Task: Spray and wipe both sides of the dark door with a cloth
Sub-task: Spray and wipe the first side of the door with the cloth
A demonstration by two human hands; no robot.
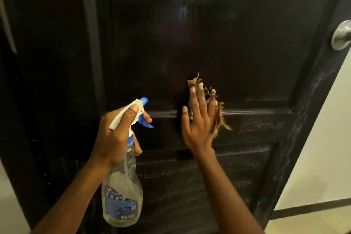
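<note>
Cloth [220,118] lies pressed to door [209,34] under straight-fingered right hand [199,121] (left hand [115,138] grips spray bottle [121,192])

- left hand [115,135] curled round the spray bottle [121,186] neck, thumb up top, forefinger at the trigger
- right hand [199,119] flat, fingers straight, pressing the cloth [221,119] on the door [209,34]
- both forearms bare, reaching up

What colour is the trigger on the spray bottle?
The trigger is blue, clearest in the head view.
</note>
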